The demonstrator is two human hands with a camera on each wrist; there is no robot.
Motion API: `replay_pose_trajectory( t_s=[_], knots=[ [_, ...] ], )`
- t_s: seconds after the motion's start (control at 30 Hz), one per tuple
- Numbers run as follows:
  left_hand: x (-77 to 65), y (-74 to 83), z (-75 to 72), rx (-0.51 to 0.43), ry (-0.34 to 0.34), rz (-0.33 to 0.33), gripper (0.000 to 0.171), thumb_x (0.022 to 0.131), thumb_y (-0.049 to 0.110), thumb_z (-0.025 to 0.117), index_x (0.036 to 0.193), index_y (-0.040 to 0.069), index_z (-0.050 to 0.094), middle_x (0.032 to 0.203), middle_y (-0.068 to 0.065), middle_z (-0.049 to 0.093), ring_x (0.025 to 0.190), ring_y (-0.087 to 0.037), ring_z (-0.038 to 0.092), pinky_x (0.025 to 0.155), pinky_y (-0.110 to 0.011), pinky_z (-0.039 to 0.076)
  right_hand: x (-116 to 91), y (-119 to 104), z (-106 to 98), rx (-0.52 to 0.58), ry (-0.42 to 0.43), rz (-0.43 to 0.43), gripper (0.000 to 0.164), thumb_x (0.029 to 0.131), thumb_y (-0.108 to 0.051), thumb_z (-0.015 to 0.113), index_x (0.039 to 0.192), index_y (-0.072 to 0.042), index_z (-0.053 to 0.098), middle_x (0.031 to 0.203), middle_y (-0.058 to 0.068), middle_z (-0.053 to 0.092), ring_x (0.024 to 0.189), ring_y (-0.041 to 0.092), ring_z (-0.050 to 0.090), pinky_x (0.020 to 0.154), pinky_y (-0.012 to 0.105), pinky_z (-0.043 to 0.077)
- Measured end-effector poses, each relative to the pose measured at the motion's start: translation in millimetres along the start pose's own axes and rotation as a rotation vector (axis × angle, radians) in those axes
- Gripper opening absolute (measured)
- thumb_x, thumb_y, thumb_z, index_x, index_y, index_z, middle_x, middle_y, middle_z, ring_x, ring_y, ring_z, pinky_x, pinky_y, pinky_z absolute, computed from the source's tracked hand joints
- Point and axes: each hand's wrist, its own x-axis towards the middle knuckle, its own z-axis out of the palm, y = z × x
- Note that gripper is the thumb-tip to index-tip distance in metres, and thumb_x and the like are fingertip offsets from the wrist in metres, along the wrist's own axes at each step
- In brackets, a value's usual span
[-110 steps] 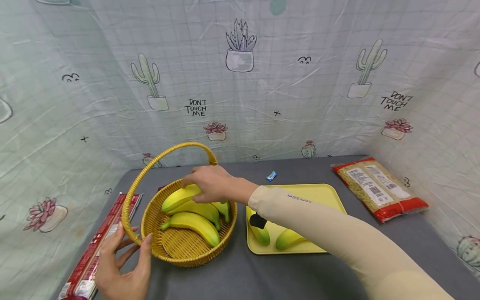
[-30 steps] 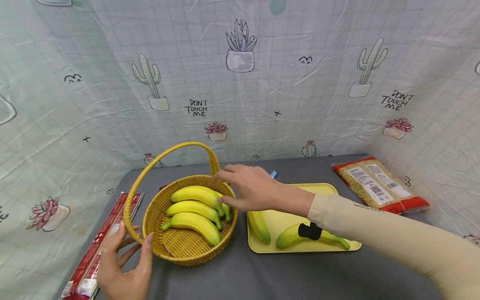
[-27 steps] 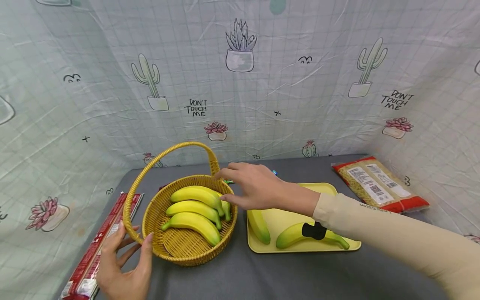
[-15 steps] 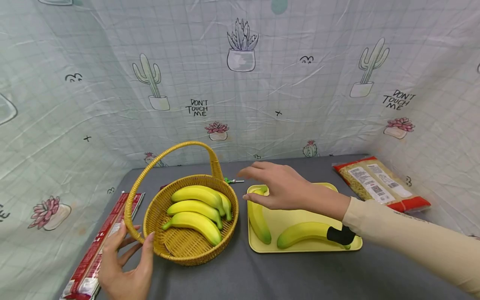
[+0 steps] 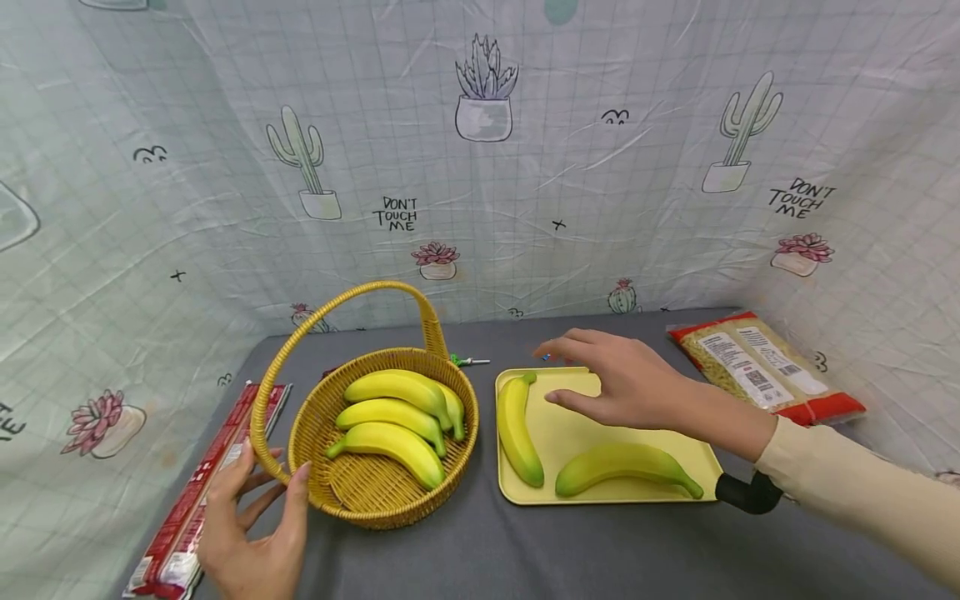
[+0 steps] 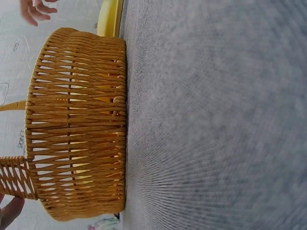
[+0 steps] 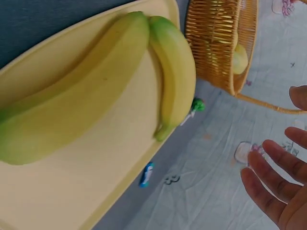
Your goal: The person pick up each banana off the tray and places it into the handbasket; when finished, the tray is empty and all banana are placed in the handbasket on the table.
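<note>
My left hand point(image 5: 251, 529) holds the near base of the handle point(image 5: 267, 367) on a yellow wicker basket point(image 5: 360, 496); a fingertip point(image 6: 12, 210) shows at that spot in the left wrist view. Several bananas point(image 5: 386, 437) lie side by side in the basket. Relaxed, with nothing in it, my right hand point(image 5: 630, 383) hovers over the back of a pale yellow tray point(image 5: 585, 417). Two bananas rest on the tray: one banana point(image 5: 517, 429) along its left side, the other banana point(image 5: 626, 468) along the front. The right wrist view shows spread fingers point(image 7: 273, 182).
A red packet point(image 5: 202, 500) lies left of the basket. At the back right is a red-ended bag of grain-like food point(image 5: 757, 367). A small green-and-white item point(image 5: 468, 361) and a small blue wrapper point(image 5: 546, 357) lie behind. A printed cloth point(image 5: 555, 167) hangs around the table.
Earlier my right hand placed a banana in the basket and let go. It has since moved right, from the basket's rim to above the tray. My left hand has stayed on the handle.
</note>
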Motion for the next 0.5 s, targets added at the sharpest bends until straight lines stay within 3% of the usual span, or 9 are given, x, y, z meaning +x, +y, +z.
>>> replay_pose_trajectory(
  t_s=[0.33, 0.5],
  knots=[
    [2.8, 10.1, 1.2, -0.022, -0.001, 0.023, 0.058, 0.08, -0.018, 0.081, 0.134, -0.013, 0.062, 0.117, -0.015, 0.067, 0.101, -0.006, 0.066, 0.084, -0.012, 0.055, -23.2, 20.2, -1.7, 0.052, 0.061, -0.026, 0.048, 0.095, -0.037, 0.082, 0.14, -0.027, 0.067, 0.129, -0.011, 0.066, 0.106, 0.009, 0.067, 0.077, 0.039, 0.061],
    [2.2, 3.7, 0.7, -0.017, 0.005, 0.029, 0.059, 0.079, -0.018, 0.082, 0.134, -0.013, 0.063, 0.115, -0.02, 0.067, 0.101, -0.006, 0.067, 0.084, -0.012, 0.055, -34.5, 30.5, -1.9, 0.059, 0.057, -0.039, 0.048, 0.094, -0.036, 0.083, 0.139, -0.027, 0.067, 0.127, -0.014, 0.066, 0.107, 0.007, 0.064, 0.077, 0.039, 0.061]
  ],
)
